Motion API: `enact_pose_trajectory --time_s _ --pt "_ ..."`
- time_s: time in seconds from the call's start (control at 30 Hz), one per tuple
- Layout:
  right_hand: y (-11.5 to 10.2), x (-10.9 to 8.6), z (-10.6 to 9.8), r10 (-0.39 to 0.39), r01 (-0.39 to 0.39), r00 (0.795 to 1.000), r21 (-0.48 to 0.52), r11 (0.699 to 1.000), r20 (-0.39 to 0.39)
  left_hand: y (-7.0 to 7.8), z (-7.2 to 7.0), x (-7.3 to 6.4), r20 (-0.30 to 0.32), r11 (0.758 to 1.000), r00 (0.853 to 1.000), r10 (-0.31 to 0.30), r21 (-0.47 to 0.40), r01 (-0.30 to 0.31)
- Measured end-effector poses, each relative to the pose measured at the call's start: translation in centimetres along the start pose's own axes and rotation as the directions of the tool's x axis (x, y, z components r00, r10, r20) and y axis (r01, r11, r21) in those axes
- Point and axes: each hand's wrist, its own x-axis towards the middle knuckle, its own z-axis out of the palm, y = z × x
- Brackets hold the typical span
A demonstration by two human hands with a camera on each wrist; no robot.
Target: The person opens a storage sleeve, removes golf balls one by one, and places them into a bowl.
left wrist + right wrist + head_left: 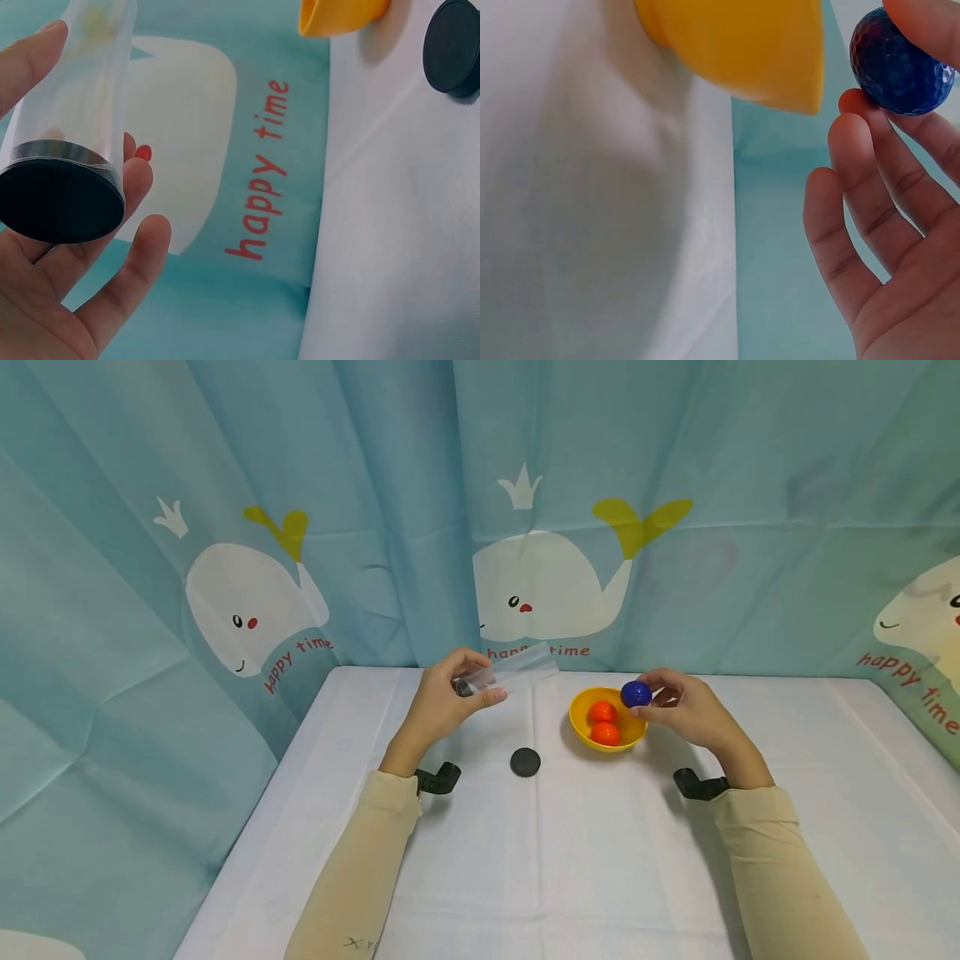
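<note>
My left hand (446, 695) holds a clear plastic tube (519, 669) on its side, tilted up to the right. A black cap closes the tube's near end, plain in the left wrist view as a black disc (61, 201). No ball shows inside the tube. Between thumb and fingers, my right hand (686, 708) pinches a dimpled blue golf ball (636, 693) at the right rim of a yellow bowl (576, 720). Two orange balls (602, 712) lie in that bowl. In the right wrist view the blue ball (900, 67) appears apart from the bowl's wall (757, 52).
A round black lid (525, 762) lies flat on the white tablecloth (570, 860), left of and nearer than the bowl. Behind the table hangs a blue-green curtain (405, 527) with whale prints. Each wrist wears a black camera mount.
</note>
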Motion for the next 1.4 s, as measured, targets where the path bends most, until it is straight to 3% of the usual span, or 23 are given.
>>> enact_pose_trajectory --time_s 0.23,0.53,0.83,1.03,1.23,1.4 --pt "0.4 -0.1 -0.1 0.034 -0.033 0.998 -0.02 0.999 0.05 0.1 0.1 0.0 0.006 1.0 1.0 -0.019 0.002 0.019" --pt "1.0 -0.1 0.2 0.001 -0.001 0.995 -0.002 1.0 0.1 -0.1 0.2 0.0 0.009 0.999 0.999 -0.033 -0.009 0.033" --pt "1.2 0.0 0.5 0.008 -0.006 0.989 -0.011 1.0 0.145 -0.3 0.4 0.2 0.034 0.996 0.999 -0.021 -0.083 0.024" --pt "1.0 0.0 0.7 0.024 -0.018 0.986 -0.033 0.999 0.162 -0.5 0.5 0.2 0.039 0.999 0.999 -0.001 -0.045 0.003" --pt "0.9 0.1 0.8 0.019 -0.015 0.985 -0.024 1.0 0.169 -0.7 0.4 0.2 0.022 0.999 0.999 -0.042 0.016 0.041" --pt "0.9 0.2 0.7 0.017 -0.016 0.987 -0.008 1.0 0.158 -0.6 0.3 0.2 0.006 0.998 0.998 -0.065 0.014 0.065"
